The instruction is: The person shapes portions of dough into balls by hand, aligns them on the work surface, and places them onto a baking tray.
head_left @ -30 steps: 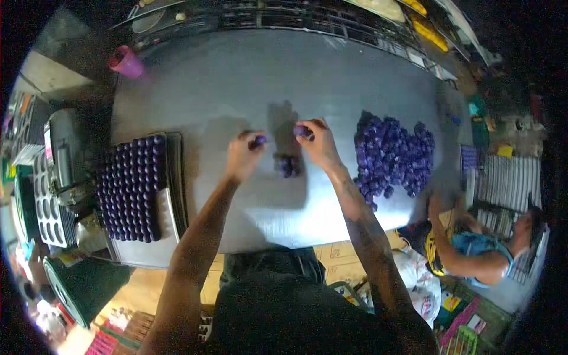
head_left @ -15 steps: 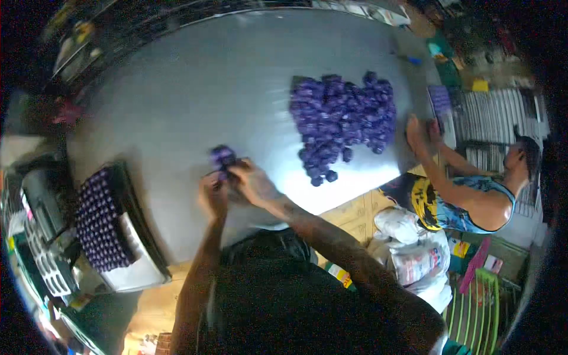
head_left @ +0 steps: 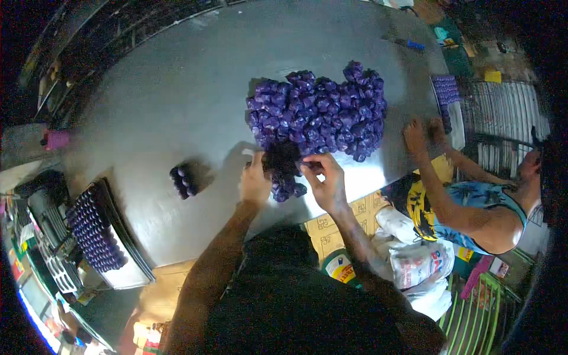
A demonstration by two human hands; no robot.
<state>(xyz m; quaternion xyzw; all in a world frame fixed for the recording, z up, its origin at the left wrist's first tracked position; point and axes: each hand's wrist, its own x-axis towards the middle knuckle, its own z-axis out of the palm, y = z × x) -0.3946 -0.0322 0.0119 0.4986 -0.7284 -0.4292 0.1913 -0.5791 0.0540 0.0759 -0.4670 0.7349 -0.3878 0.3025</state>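
A large pile of purple dough-like lumps [head_left: 319, 112] lies on the grey table. At its near edge, my left hand [head_left: 255, 183] has its fingers closed against a dark cluster of lumps [head_left: 281, 157]. On the cluster's other side, my right hand [head_left: 328, 183] pinches at it with thumb and forefinger, a small gap showing between them. Shadow hides exactly which lumps my fingers grip. To the left, a small block of several rounded purple balls [head_left: 182, 182] sits alone on the table.
A tray [head_left: 130, 263] with rows of purple balls stands at the table's left end. On the right, a co-worker [head_left: 473, 201] has both hands near another tray with purple pieces [head_left: 447, 92]. White sacks [head_left: 420, 266] and a tub [head_left: 340, 266] stand below the near edge.
My hands have moved right, from purple balls at the table's left-middle to the pile's near edge. The small block of balls now lies free on the table. The view has shifted slightly.
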